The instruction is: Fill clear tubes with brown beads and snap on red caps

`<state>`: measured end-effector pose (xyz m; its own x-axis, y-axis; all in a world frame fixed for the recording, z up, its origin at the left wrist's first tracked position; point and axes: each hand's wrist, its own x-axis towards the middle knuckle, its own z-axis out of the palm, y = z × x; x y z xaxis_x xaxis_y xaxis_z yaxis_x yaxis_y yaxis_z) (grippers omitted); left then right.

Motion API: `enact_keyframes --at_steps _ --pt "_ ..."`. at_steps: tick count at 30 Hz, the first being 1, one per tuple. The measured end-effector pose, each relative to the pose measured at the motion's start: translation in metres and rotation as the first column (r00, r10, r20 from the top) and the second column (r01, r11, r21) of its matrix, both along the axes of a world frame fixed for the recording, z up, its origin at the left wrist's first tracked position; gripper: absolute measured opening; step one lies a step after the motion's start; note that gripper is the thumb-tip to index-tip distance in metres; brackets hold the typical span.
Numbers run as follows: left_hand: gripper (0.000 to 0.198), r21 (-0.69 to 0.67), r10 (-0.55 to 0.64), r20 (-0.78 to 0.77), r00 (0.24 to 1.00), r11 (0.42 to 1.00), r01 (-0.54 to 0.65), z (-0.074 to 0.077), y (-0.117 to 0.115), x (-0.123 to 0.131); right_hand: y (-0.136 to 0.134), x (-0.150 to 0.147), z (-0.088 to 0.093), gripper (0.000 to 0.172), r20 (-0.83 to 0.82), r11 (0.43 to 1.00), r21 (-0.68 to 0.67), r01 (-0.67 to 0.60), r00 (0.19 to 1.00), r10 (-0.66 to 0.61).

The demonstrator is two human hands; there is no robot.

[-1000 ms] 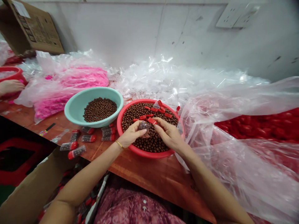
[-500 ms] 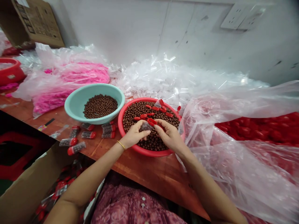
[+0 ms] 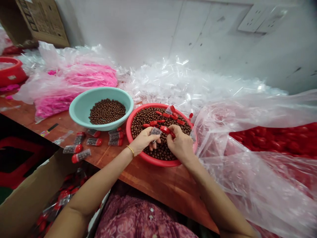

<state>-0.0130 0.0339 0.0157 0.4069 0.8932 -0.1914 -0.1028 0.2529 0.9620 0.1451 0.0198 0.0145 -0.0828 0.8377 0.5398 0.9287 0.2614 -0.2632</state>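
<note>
At the far left stands a red tub (image 3: 12,75), with a cardboard box (image 3: 47,24) behind it against the wall. Next, to the right, a plastic bag (image 3: 52,103) of bright pink pieces lies on the table (image 3: 158,185). At the near left, below the table edge, a carton (image 3: 23,201) holds many red-capped tubes. Above it, near that edge, lie several filled tubes (image 3: 81,155) with red caps. Just beyond them sits a pale green bowl (image 3: 76,110), partly filled with small brown balls (image 3: 107,111).

In the middle, the left hand (image 3: 143,140) is nearly closed, thumb and fingers pinching a clear tube (image 3: 156,131) with dark contents above the red bowl (image 3: 160,163). That bowl is full of brown balls, with loose red caps (image 3: 180,122) lying on top toward its far side. The right hand (image 3: 182,145) is curled, its fingertips pinching a red cap (image 3: 165,129) close beside the tube; whether the two touch, I cannot tell. Behind the bowl spreads a heap of clear plastic (image 3: 160,81). At the right lies a big clear bag (image 3: 250,181) of red pieces (image 3: 279,138).
</note>
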Motion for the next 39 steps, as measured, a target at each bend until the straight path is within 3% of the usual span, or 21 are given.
enact_keyframes --at_steps 2,8,12,17,25,30,35,39 --pt "0.021 0.025 -0.009 -0.026 1.0 1.0 0.009 -0.002 -0.001 0.001 0.001 0.0 -0.001 0.028 -0.032 1.0 -0.007 -0.014 0.999 0.014" --pt "0.025 0.104 -0.029 -0.027 0.999 0.994 0.031 -0.005 -0.002 0.0 0.0 -0.003 -0.005 0.034 -0.013 0.966 0.104 -0.238 0.971 0.241" --pt "0.026 0.156 0.025 -0.096 0.995 0.988 -0.01 -0.006 -0.004 0.0 -0.003 -0.003 -0.007 0.032 0.06 0.941 0.181 -0.287 0.958 0.28" --pt "0.023 0.351 0.135 -0.178 0.975 0.934 -0.065 -0.012 -0.004 0.001 -0.006 -0.002 -0.01 0.033 0.055 0.928 0.167 -0.332 0.943 0.328" --pt "0.016 0.329 0.129 -0.236 0.963 0.943 -0.046 -0.013 -0.001 0.001 -0.008 -0.008 -0.018 0.037 0.074 0.929 0.166 -0.329 0.944 0.321" --pt "0.018 0.23 0.086 -0.219 0.972 0.973 -0.034 -0.008 -0.002 0.0 -0.012 -0.013 -0.015 0.037 0.149 0.926 0.23 -0.299 0.951 0.271" --pt "0.015 0.274 0.151 -0.137 0.979 0.955 -0.109 -0.009 -0.003 0.001 -0.015 -0.02 -0.013 0.041 0.248 0.929 0.26 -0.264 0.948 0.2" --pt "0.013 0.288 0.231 -0.148 0.962 0.94 -0.181 -0.012 -0.001 0.001 -0.015 -0.026 -0.019 0.046 0.249 0.927 0.25 -0.279 0.944 0.216"
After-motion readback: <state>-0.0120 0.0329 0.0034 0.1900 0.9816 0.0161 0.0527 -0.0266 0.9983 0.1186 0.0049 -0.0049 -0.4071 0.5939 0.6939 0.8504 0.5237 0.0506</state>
